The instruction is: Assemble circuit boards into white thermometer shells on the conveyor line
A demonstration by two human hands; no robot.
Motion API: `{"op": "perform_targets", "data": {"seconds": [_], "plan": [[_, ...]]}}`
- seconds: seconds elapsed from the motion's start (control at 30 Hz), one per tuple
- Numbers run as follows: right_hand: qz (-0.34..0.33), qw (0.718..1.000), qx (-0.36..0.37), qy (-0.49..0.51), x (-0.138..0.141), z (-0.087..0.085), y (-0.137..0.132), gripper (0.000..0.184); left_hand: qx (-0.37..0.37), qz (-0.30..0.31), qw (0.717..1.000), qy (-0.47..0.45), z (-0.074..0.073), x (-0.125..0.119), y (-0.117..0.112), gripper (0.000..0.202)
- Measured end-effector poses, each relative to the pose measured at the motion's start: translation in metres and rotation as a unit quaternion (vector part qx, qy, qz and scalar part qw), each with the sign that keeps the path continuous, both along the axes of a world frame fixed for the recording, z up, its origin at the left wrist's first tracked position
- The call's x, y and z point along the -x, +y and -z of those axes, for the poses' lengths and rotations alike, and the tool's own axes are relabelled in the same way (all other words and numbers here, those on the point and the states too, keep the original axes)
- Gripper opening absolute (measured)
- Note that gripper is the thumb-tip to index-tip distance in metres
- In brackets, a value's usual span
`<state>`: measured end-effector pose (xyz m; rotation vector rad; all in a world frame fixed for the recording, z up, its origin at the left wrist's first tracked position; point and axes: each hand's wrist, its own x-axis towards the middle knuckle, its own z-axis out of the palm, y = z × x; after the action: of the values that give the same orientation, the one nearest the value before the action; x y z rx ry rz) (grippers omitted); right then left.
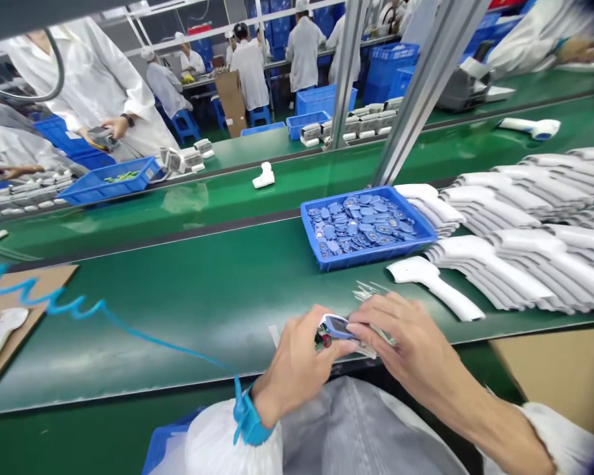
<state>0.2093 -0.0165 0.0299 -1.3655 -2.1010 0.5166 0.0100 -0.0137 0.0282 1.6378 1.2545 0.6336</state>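
Note:
At the near edge of the green work surface, both my hands meet on a small white plastic housing [325, 320] with a blue display panel [340, 326] on it. My left hand [297, 363] pinches its left end between thumb and fingers; a bit of circuit board and red wire shows there. My right hand [406, 336] closes its fingertips on the panel's right end, hiding the rest. Several thin whitish strips [369, 289] lie just beyond my right fingers. A white handled plastic shell [433, 284] rests to the right of them.
A blue tray [321, 262] full of small blue parts stands ahead. Rows of white shells [515, 264] are stacked at right. A blue coiled cord [163, 343] runs left from my wristband [252, 415]. Metal posts [420, 92] rise beyond; a co-worker [99, 86] stands across the conveyor belt [202, 198].

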Motion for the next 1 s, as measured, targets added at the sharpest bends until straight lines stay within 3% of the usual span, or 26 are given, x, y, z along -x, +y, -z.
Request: {"op": "perform_targets", "data": {"seconds": [0.1, 0.2, 0.3, 0.37, 0.43, 0.53, 0.6, 0.63, 0.7, 0.8, 0.9, 1.0], "plan": [[-0.014, 1.0, 0.012, 0.003, -0.001, -0.014, -0.004, 0.026, 0.0, 0.014, 1.0, 0.023, 0.001, -0.005, -0.001, 0.02], [-0.001, 0.998, 0.063, 0.032, -0.01, -0.019, 0.003, 0.029, 0.026, -0.043, 0.998, 0.043, 0.009, -0.008, 0.001, 0.024], [0.106, 0.993, 0.017, -0.048, -0.033, 0.003, 0.017, 0.037, 0.148, -0.119, 0.979, -0.076, 0.02, -0.007, 0.006, 0.032], [0.162, 0.975, -0.039, -0.147, -0.052, 0.028, 0.024, 0.044, 0.24, -0.135, 0.94, -0.203, 0.025, -0.004, 0.01, 0.045], [0.174, 0.966, -0.056, -0.18, -0.071, 0.045, 0.025, 0.042, 0.294, -0.15, 0.901, -0.282, 0.027, -0.001, 0.012, 0.058], [0.214, 0.947, -0.106, -0.213, -0.091, 0.044, 0.022, 0.037, 0.318, -0.166, 0.883, -0.302, 0.027, 0.0, 0.012, 0.062], [0.227, 0.944, -0.121, -0.207, -0.095, 0.031, 0.023, 0.037, 0.307, -0.14, 0.899, -0.28, 0.028, -0.001, 0.012, 0.057], [0.213, 0.955, -0.102, -0.177, -0.092, 0.025, 0.024, 0.036, 0.289, -0.119, 0.913, -0.263, 0.028, -0.002, 0.012, 0.052], [0.143, 0.986, -0.034, -0.077, -0.077, 0.016, 0.028, 0.032, 0.232, -0.072, 0.943, -0.228, 0.029, -0.005, 0.012, 0.043], [0.033, 0.998, 0.046, 0.025, -0.044, 0.012, 0.031, 0.027, 0.163, -0.019, 0.967, -0.196, 0.024, -0.009, 0.01, 0.034], [-0.029, 0.998, 0.057, 0.013, -0.017, 0.005, 0.027, 0.024, 0.143, 0.01, 0.978, -0.153, 0.015, -0.012, 0.007, 0.03], [-0.041, 0.999, 0.013, -0.027, -0.009, -0.011, 0.022, 0.029, 0.092, 0.008, 0.993, -0.07, 0.01, -0.016, 0.005, 0.021]]}}
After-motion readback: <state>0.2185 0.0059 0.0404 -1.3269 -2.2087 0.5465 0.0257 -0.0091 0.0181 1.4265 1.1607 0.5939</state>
